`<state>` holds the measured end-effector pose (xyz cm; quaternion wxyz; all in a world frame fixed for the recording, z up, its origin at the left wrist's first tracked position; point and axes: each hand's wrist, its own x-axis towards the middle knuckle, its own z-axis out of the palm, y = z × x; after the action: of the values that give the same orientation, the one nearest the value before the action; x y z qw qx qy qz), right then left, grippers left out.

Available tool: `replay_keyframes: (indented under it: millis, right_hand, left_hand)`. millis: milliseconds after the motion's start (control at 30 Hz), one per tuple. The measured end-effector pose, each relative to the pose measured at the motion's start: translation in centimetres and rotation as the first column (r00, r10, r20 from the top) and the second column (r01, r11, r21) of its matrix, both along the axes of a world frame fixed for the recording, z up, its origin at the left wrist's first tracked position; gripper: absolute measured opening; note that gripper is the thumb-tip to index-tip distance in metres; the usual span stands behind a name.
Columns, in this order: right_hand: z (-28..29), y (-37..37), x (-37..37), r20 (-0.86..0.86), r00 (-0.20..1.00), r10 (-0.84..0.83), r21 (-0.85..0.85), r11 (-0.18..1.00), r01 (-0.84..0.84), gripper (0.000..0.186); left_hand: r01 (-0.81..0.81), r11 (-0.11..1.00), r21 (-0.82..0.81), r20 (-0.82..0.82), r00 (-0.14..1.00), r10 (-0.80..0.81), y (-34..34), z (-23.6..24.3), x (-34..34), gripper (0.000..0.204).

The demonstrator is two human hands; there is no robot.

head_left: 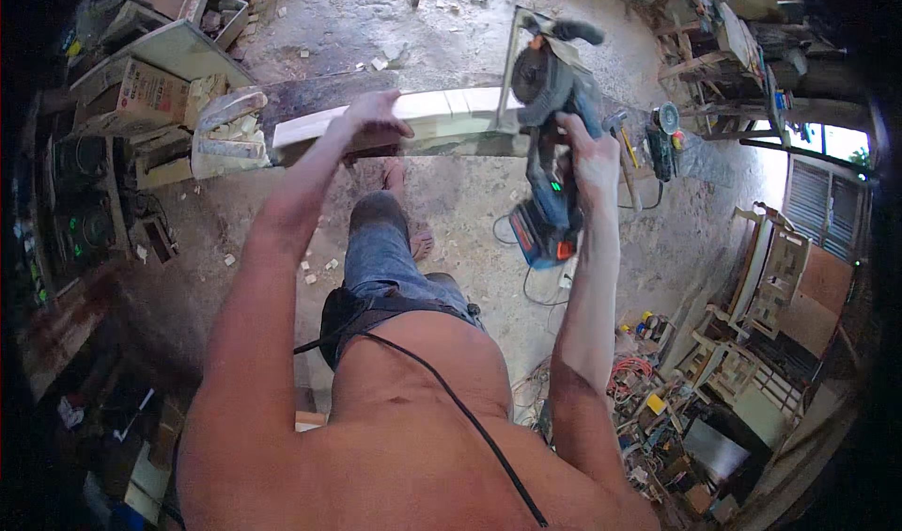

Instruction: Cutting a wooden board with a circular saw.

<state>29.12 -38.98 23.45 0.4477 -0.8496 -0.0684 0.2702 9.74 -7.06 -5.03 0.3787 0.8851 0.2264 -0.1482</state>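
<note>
With right hand (592,150), grasping one circular saw (545,155); with left hand (371,115), half-open over one pale board (453,106), touch uncertain; on bench (310,96) near right end, one angle grinder (665,146).

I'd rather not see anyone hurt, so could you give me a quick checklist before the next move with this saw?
1. Right hand wrapped around the cordless saw: ok.
2. Left hand apart from the saw: ok, it is farther left, at the pale wood.
3. Blade stopped: cannot tell from a still picture.
4. Pale wood held firmly: cannot tell; the left hand's contact is blurred.
5. Feet covered: not ok, a foot shows bare toes.
6. Hammer and angle grinder off the pale wood: ok, both lie right of the saw.
</note>
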Motion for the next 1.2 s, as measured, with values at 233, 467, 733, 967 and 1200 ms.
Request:
replay_keyframes:
  millis: [233, 467, 733, 967, 1200]
  right_hand:
    - [0.5, -13.3, -4.7, 0.05, 0.992, -0.112, -0.211, 0.97, 0.12, 0.037]
    - [-4.4, -17.4, -11.4, -0.064, 0.973, -0.223, -0.272, 0.942, 0.198, 0.041]
    - [-8.4, -12.2, -13.9, -0.101, 0.987, 0.122, -0.21, 0.967, -0.141, 0.054]
    - [-12.7, -6.6, -13.4, 0.045, 0.941, 0.336, -0.309, 0.9, -0.307, 0.055]
    - [-12.8, -4.1, -14.9, 0.012, 0.968, 0.251, -0.336, 0.913, -0.233, 0.069]
  left_hand:
    - [0.022, 0.848, -0.529, -0.223, 0.961, -0.164, 1.9, 3.2, 4.9, 0.098]
    - [0.054, 0.989, -0.138, -0.287, 0.954, -0.092, 0.4, 2.1, 4.2, 0.093]
    - [-0.005, 0.795, 0.606, 0.316, 0.919, -0.235, -6.8, -2.0, -4.7, 0.1]
    - [-0.06, 0.851, 0.522, 0.23, 0.97, -0.073, -4.6, 0.8, -8.7, 0.086]
    - [-0.148, 0.838, 0.525, 0.358, 0.932, -0.06, -4.5, 0.1, -9.8, 0.071]
